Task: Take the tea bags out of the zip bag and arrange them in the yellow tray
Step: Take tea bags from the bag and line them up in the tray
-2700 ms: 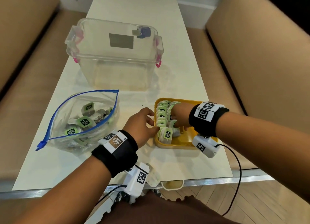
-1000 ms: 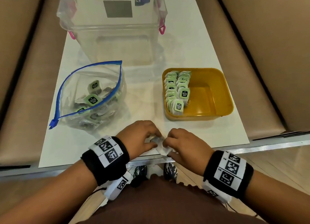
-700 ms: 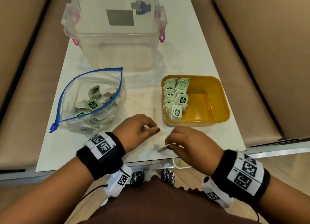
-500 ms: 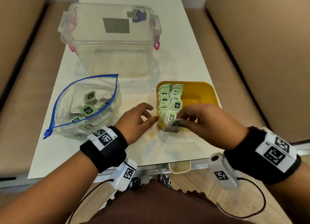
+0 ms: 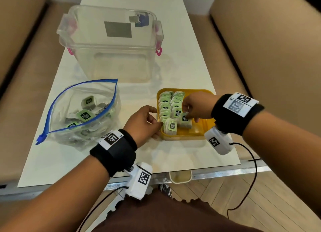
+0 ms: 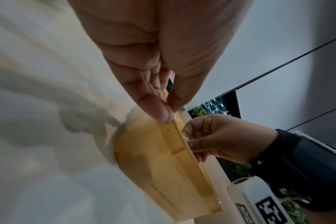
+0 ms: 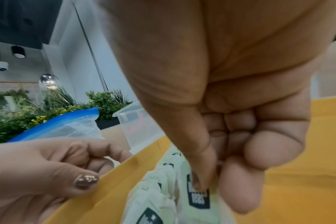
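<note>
Head view: white table (image 5: 173, 28) between two tan benches, both hands at the yellow tray (image 5: 203, 132) near the front edge.
Right hand (image 5: 198, 106): fingers curled, thumb and forefinger pinching a tea bag (image 5: 185, 120) by its green tag, lowering it upright at the near end of the second row; held by the tag, probably to keep the pouch hanging straight as it slots in.
Right wrist view: thumb (image 7: 201, 169) pressed on the dark label of that bag, remaining fingers folded into the palm.
Left hand (image 5: 144, 122): pinching the tray's left rim, thumb on the outer wall, likely bracing the light tray against sliding.
Left wrist view: fingertips (image 6: 161, 115) clamped on the rim edge, tray flat on the table.
Rows in tray (image 5: 167, 108): two lines of bags standing on edge along the left side, tags facing forward; right half bare yellow, room for more rows.
Zip bag (image 5: 83, 113): left of the tray, mouth open with blue seal spread wide, many bags loose inside, so far from finished by this estimate.
Clear storage box (image 5: 111, 44): behind both, apparently empty, not in play.
</note>
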Tool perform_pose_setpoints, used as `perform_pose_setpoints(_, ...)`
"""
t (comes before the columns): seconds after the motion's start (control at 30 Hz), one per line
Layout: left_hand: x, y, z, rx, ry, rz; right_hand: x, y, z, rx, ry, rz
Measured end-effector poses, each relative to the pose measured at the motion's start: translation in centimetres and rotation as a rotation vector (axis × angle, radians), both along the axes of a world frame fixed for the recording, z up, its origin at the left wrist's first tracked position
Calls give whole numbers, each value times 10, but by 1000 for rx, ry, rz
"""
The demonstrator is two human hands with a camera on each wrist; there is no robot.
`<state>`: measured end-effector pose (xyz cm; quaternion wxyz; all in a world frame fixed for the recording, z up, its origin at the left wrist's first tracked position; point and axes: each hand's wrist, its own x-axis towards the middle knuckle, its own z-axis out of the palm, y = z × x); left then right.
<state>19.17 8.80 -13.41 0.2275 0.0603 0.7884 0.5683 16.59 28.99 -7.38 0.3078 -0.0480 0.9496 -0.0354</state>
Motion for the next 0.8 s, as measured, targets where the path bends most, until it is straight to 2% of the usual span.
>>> perform_pose_setpoints(0.1,2,0,1,15,-10,9,-8,-5,-3,-3,-12,-32)
perform_pose_setpoints(0.27,3,0,0,12,-5,20,-15,-10,-3,-151,-115,-137)
perform_pose_setpoints(0.53,5,0,-1,0,14,24,-14,-2,-3,-198,-202,-101)
perform_pose_setpoints(0.8,5,1,-3,11,7,38,-20,-6,-11,-169,-129,-179)
